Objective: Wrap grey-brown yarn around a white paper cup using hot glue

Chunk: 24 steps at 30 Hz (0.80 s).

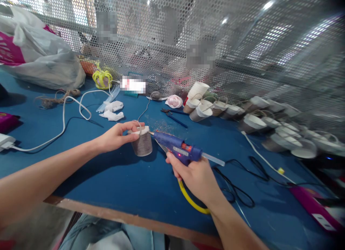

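Observation:
A paper cup (142, 146) wrapped in grey-brown yarn stands near the middle of the blue table, its white rim showing. My left hand (122, 135) is closed on the cup's rim, with fingers and thumb also at the yarn strand there. My right hand (192, 172) grips a blue hot glue gun (172, 144), whose nozzle tip is at the cup's upper right side. A clear glue stick (214, 159) sticks out of the gun's back, and a red light glows on its body. Beneath the right hand shows a curved yellow handle (190, 202); a metal blade lies under the gun.
Several yarn-wrapped cups (253, 123) stand at the right and back. Behind the gun lie blue-handled pliers (175, 117). A pink ribbon roll (174, 101) and a yarn ball (155, 95) sit by the mesh screen. Cables, power strips (314, 207) and a plastic bag (51, 55) occupy the sides.

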Each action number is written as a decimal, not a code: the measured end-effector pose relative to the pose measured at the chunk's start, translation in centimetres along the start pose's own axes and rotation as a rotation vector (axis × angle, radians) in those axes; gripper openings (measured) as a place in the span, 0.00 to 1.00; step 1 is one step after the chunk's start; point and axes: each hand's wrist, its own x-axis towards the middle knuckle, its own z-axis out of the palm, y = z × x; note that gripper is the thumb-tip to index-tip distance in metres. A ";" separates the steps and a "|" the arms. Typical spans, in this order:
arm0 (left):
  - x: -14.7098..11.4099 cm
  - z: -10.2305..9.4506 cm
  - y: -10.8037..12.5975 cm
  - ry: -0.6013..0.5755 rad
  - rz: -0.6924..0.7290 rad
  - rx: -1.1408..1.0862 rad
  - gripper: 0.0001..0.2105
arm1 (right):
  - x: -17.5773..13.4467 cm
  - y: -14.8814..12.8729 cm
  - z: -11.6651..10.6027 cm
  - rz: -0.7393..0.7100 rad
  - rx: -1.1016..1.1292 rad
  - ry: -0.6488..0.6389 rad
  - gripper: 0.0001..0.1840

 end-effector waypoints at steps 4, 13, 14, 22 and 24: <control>0.0 0.0 0.1 0.004 -0.011 0.001 0.08 | -0.2 -0.1 0.1 -0.027 0.002 -0.014 0.17; 0.0 0.1 0.1 0.001 0.003 -0.006 0.09 | 0.0 -0.4 0.1 0.013 0.027 0.008 0.16; 0.0 0.1 0.1 -0.001 0.006 -0.005 0.09 | 0.0 -0.4 0.1 0.004 0.028 0.010 0.16; 0.0 0.1 0.0 -0.005 0.017 -0.004 0.09 | 0.1 -0.3 0.1 -0.015 0.063 0.002 0.15; 0.0 0.1 0.0 -0.004 0.017 -0.008 0.09 | 0.1 -0.3 0.0 -0.016 0.064 -0.003 0.15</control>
